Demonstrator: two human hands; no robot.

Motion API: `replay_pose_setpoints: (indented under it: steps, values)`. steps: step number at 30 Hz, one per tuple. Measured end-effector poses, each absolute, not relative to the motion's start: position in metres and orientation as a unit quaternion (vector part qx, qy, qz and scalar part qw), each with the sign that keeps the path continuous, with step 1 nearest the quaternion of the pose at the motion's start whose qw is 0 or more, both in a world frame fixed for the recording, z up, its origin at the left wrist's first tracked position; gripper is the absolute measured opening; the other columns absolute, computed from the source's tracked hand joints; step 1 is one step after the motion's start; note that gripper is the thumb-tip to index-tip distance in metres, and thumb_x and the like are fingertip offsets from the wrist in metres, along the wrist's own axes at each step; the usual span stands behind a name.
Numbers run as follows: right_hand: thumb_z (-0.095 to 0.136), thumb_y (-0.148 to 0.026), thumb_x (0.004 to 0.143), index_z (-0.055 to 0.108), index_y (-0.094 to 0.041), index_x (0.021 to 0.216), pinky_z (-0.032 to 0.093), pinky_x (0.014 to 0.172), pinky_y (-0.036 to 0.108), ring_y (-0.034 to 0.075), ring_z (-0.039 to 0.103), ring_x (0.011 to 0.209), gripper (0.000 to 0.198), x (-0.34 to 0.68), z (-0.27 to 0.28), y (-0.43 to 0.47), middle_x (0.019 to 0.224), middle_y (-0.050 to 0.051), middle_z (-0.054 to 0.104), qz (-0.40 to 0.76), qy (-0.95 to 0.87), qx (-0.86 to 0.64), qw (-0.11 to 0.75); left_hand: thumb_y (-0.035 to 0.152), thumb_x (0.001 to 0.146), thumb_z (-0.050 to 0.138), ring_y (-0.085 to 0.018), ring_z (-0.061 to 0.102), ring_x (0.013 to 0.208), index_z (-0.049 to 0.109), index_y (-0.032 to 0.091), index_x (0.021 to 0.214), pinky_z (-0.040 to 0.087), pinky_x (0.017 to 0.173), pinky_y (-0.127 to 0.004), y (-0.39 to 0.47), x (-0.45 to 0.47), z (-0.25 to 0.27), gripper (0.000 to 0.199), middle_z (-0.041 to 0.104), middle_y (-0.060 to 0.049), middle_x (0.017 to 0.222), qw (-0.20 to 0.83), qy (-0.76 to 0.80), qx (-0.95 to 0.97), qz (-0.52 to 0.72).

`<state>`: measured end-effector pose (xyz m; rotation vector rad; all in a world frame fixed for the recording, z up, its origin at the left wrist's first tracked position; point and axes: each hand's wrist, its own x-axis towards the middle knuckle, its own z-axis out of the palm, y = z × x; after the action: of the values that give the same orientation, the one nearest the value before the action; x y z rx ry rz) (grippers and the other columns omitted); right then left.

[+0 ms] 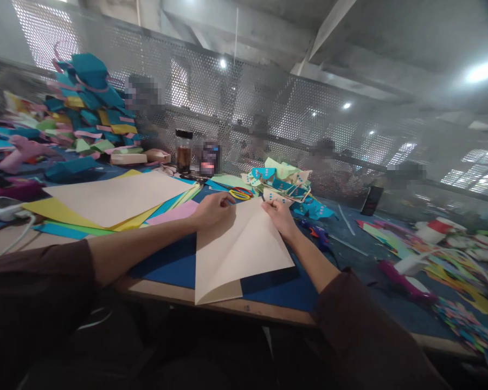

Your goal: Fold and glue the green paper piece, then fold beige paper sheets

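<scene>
A folded, cream-coloured paper sheet point(244, 246) lies over the blue tabletop point(166, 265); the right hand point(278, 216) pinches its far right corner, the left hand point(214, 210) curls at its far left, grip unclear from here.

Back boundary: a perforated metal screen point(223, 95) is running across the full width, slanting downward to the right; bright windows are glowing through its holes, one at upper left point(46, 30), another nearer the middle point(179, 81), more at far right point(472, 168). Overhead, a grey ceiling point(402, 32) is spreading, with a heavy beam point(329, 30) crossing it at an angle; a large lamp point(486, 71) is glaring at right; smaller lights point(223, 64) are dotting the distance. Foreground: a blue-topped table point(166, 268) is showing a pale brown front edge point(223, 304).
</scene>
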<state>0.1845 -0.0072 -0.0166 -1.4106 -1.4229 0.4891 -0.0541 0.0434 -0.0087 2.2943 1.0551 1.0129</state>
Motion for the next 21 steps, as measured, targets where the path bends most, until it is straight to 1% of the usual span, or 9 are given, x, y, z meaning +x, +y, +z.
replay_pose_setpoints:
  steps: [2,3,6,8,10,13,15,18,21]
  values:
    - [0.06,-0.051,0.076,0.067,-0.015,0.084,0.048,0.073,0.031,0.022,0.065,0.081,0.037,0.183,-0.016,-0.009,0.084,0.006,0.072,0.227,-0.593,-0.587,0.501,0.027,0.081,0.056,-0.024,0.067,0.08,0.071,0.02,0.096,0.048,0.069,-0.032,0.041,-0.054,-0.009,0.023,0.073,-0.005,0.085,0.196,0.383,0.831,0.352]
    - [0.061,-0.051,0.076,0.067,-0.015,0.084,0.048,0.072,0.031,0.022,0.065,0.08,0.037,0.182,-0.016,-0.011,0.084,0.006,0.072,0.236,-0.596,-0.589,0.493,0.028,0.081,0.057,-0.025,0.067,0.083,0.071,0.02,0.097,0.048,0.071,-0.032,0.04,-0.053,-0.01,0.022,0.073,-0.006,0.09,0.182,0.381,0.836,0.351]
    - [0.06,-0.05,0.077,0.068,-0.014,0.084,0.047,0.071,0.03,0.021,0.065,0.077,0.037,0.179,-0.017,-0.013,0.083,0.005,0.073,0.248,-0.614,-0.594,0.457,0.026,0.082,0.058,-0.029,0.065,0.101,0.069,0.019,0.103,0.049,0.085,-0.037,0.037,-0.05,-0.012,0.024,0.071,-0.011,0.111,0.109,0.344,0.859,0.363]
    - [0.059,-0.049,0.08,0.069,-0.015,0.083,0.047,0.069,0.03,0.02,0.064,0.076,0.036,0.176,-0.017,-0.014,0.081,0.005,0.073,0.243,-0.631,-0.599,0.429,0.023,0.085,0.056,-0.029,0.061,0.112,0.068,0.02,0.107,0.045,0.095,-0.041,0.034,-0.047,-0.014,0.026,0.069,-0.01,0.118,0.067,0.294,0.885,0.354]
    - [0.058,-0.046,0.082,0.07,-0.015,0.08,0.046,0.069,0.03,0.021,0.064,0.076,0.033,0.174,-0.018,-0.013,0.078,0.005,0.073,0.22,-0.648,-0.61,0.4,0.02,0.088,0.052,-0.027,0.058,0.117,0.068,0.022,0.111,0.042,0.101,-0.042,0.031,-0.045,-0.016,0.028,0.069,-0.008,0.121,0.053,0.24,0.913,0.325]
    - [0.059,-0.039,0.083,0.069,-0.016,0.075,0.046,0.072,0.031,0.022,0.065,0.078,0.026,0.172,-0.019,-0.011,0.077,0.006,0.073,0.173,-0.66,-0.631,0.369,0.016,0.088,0.049,-0.025,0.058,0.119,0.068,0.024,0.11,0.041,0.102,-0.041,0.029,-0.044,-0.019,0.03,0.069,-0.006,0.124,0.054,0.187,0.943,0.271]
    - [0.06,-0.035,0.083,0.068,-0.017,0.074,0.046,0.074,0.031,0.022,0.066,0.079,0.021,0.171,-0.021,-0.009,0.078,0.006,0.073,0.157,-0.656,-0.641,0.368,0.015,0.087,0.048,-0.025,0.059,0.119,0.07,0.024,0.108,0.041,0.102,-0.04,0.03,-0.044,-0.022,0.031,0.069,-0.006,0.123,0.062,0.18,0.949,0.251]
    - [0.063,-0.032,0.08,0.068,-0.018,0.078,0.047,0.074,0.031,0.021,0.067,0.077,0.015,0.171,-0.023,-0.008,0.079,0.006,0.074,0.158,-0.642,-0.65,0.374,0.016,0.087,0.048,-0.025,0.06,0.117,0.071,0.024,0.107,0.041,0.102,-0.04,0.033,-0.044,-0.025,0.031,0.07,-0.006,0.122,0.088,0.184,0.945,0.256]
    - [0.063,-0.032,0.081,0.067,-0.018,0.084,0.048,0.072,0.03,0.021,0.067,0.075,0.015,0.171,-0.026,-0.009,0.076,0.005,0.073,0.176,-0.637,-0.65,0.374,0.018,0.084,0.054,-0.023,0.063,0.111,0.073,0.026,0.103,0.044,0.101,-0.037,0.034,-0.043,-0.026,0.027,0.073,-0.005,0.117,0.118,0.196,0.931,0.283]
